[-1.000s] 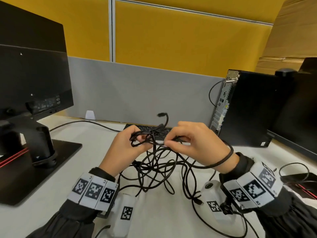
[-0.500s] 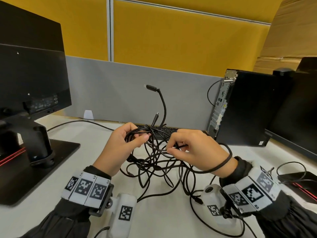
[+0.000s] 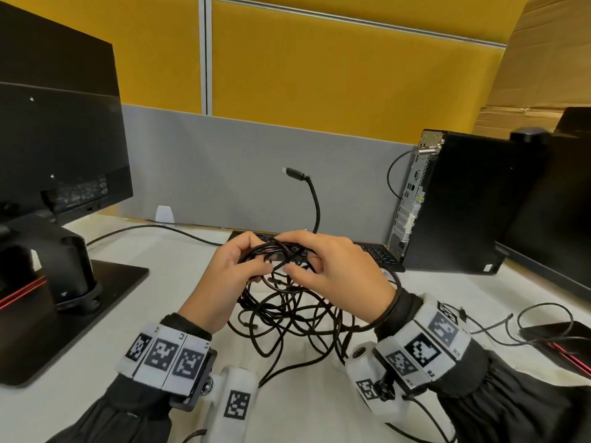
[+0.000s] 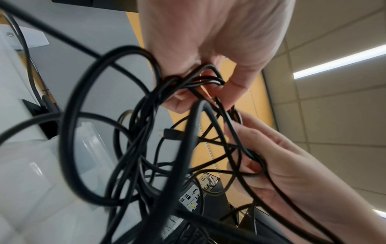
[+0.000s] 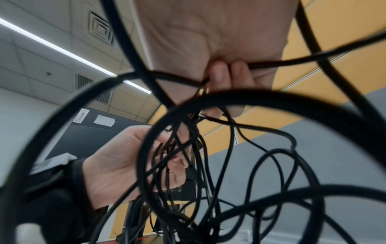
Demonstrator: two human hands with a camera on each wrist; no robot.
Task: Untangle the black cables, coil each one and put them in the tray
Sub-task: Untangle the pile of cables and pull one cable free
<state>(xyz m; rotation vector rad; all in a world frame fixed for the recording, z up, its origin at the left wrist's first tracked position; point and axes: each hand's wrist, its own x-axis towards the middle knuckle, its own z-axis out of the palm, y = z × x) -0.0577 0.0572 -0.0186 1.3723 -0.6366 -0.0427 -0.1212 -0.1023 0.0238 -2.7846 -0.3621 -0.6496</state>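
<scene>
A tangle of black cables (image 3: 287,310) hangs from both hands above the white desk (image 3: 134,318), its lower loops lying on the desk. My left hand (image 3: 259,266) grips a bunch of strands at the top of the tangle, fingers curled round them (image 4: 208,80). My right hand (image 3: 297,266) is close against it and pinches strands of the same bunch (image 5: 229,72). One cable end with a plug (image 3: 294,174) stands up behind the hands. Another loop runs round my right wrist (image 3: 395,302). A clear plastic container (image 4: 87,148) shows past the cables in the left wrist view.
A monitor on a black stand (image 3: 60,174) is at the left. A black keyboard (image 3: 379,255) lies behind the hands, a PC tower (image 3: 457,203) and a second monitor (image 3: 556,203) stand at the right. A dark flat device with thin wires (image 3: 556,342) lies near the right edge.
Both hands have lifted the top of the tangle and come together until they touch. The plug end rose from just above the hands to well above them.
</scene>
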